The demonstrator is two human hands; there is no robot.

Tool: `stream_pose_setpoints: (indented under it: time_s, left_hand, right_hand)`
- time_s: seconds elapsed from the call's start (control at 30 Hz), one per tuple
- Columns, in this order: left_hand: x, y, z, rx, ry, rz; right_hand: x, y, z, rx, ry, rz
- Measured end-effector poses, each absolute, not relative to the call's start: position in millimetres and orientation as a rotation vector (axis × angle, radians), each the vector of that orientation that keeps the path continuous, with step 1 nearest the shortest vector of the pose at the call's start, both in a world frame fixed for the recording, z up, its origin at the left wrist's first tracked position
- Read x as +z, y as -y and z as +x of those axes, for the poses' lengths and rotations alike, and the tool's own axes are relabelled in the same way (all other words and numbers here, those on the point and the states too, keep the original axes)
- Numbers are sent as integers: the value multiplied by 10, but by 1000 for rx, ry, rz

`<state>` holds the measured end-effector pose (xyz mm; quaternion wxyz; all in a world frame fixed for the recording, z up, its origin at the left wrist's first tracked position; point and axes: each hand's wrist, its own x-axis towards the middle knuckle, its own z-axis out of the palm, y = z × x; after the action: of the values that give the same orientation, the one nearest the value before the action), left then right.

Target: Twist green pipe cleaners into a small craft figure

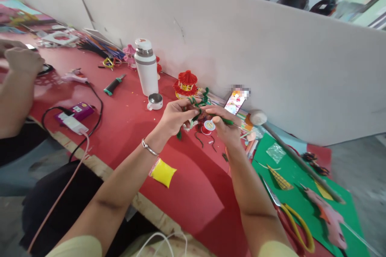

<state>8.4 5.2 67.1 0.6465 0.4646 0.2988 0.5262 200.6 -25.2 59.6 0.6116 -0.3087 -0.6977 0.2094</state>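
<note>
Above the red table, my left hand is closed with fingers pinched on a dark green fuzzy piece. My right hand is closed around a thin green tool, whose metal shaft shows past the palm; its other end points toward the green piece. Behind the hands stand a red and yellow carousel-like ornament and a green curled piece. Between the hands lies a spool of red thread. A yellow packet lies nearer the table's front edge.
A white bottle, a metal-lined cup and a cutter are left of centre. On the right, a green sheet bears scissors and a pink glue gun. A phone leans behind. Another person's hands are far left.
</note>
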Motion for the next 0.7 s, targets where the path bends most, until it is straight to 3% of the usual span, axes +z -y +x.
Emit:
stream_pose_setpoints:
  time_s: [0.2, 0.47, 0.57, 0.7]
  left_hand:
    - [704, -57, 248, 1423, -825, 1254]
    - [760, 92, 345, 1316, -694, 981]
    - [776, 113, 297, 1209, -606, 851]
    - [777, 86, 139, 1019, -565, 894]
  right_hand:
    - [620, 240, 2054, 250, 1694, -799]
    - [423, 219, 1914, 13, 1608, -734]
    - [408, 215, 1901, 124, 1521, -687]
    - [437, 161, 2044, 605, 1418, -683]
